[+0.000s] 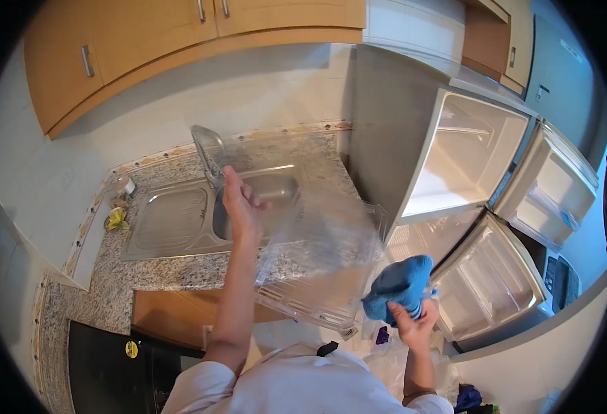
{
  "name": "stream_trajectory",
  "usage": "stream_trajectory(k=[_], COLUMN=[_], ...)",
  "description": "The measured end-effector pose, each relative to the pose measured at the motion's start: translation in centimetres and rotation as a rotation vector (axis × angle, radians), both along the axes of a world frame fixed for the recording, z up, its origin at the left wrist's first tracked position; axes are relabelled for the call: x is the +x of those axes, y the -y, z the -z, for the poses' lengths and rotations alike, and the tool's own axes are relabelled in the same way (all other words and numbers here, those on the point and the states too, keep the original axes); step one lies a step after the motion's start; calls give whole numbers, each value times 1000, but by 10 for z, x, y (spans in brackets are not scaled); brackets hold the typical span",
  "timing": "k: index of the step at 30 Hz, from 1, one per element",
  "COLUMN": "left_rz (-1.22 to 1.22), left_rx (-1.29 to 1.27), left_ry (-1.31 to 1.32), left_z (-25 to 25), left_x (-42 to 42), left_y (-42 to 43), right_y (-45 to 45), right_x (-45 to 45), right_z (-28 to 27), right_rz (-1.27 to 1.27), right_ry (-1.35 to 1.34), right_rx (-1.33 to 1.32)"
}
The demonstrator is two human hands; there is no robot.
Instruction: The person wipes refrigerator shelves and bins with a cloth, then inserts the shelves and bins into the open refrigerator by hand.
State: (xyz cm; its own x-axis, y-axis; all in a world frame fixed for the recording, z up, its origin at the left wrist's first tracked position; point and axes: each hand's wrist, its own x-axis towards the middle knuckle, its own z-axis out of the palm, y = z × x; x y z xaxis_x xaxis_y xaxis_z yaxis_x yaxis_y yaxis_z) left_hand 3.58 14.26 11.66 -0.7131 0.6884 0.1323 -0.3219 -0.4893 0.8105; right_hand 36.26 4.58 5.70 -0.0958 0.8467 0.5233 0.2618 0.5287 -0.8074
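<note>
My right hand (415,323) grips a bunched blue cloth (400,286), its thumb pressed against the front. Over the sink (276,185) is my raised left hand (242,203), with loosely bent fingers apart and nothing visible in them. It is near the metal faucet (210,159), though I cannot tell if they touch. Between my hands, a clear plastic fridge drawer or shelf (317,293) sticks out past the counter's front edge. Its outline is partly blurred, and what supports it is hidden.
On the right stands a fridge (393,117) with its upper door (548,183) and lower door (490,283) swung open. Wooden cabinets (151,41) hang above the granite counter (179,272). A yellow cloth or sponge (117,219) lies left of the drainboard (172,217).
</note>
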Motion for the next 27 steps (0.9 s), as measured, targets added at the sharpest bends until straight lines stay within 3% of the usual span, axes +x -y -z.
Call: stream_trajectory(k=[2, 4, 5, 7, 8, 10, 11, 12, 14, 16, 18, 21, 23, 25, 27], left_rz=[-27, 81, 202, 229, 279, 295, 329, 313, 384, 406, 432, 449, 633, 503, 383], left_rx=[131, 235, 337, 413, 500, 522, 554, 551, 593, 610, 627, 558, 617, 596, 584], left_ry=[207, 343, 481, 499, 524, 494, 474, 473, 443, 423, 402, 409, 392, 377, 353], left_z=[20, 11, 7, 2, 0, -2, -3, -5, -9, -6, -6, -4, 0, 8, 11], left_x=[-19, -17, -16, -21, -24, -32, -36, -37, -36, -36, -34, -31, -34, -31, -31], left_y=[-19, -12, -7, 1, 5, 13, 17, 20, 27, 29, 30, 35, 39, 35, 34], right_y=[13, 19, 21, 23, 16, -3, -6, -14, -20, -24, -8, -6, -39, -75, -68], right_x=[-2, -4, -8, -28, -28, -19, -18, -25, -46, -76, -133, -166, -193, -205, -204], right_z=[-19, -23, -33, -67, -62, -49, -57, -66, -79, -57, -73, -67, -58, -54, -44], right_rz=[-101, -245, -262, -550, -567, -963, -899, -914, -654, -820, -1027, -1156, -917, -738, -757], right_ry=[114, 577, 566, 606, 590, 183, 30, 30, -122, 323, 260, 366, 447, 398, 397], right_rx=[-94, 536, 535, 531, 525, 222, -88, -95, -502, -240, 626, 724, 781, 574, 554])
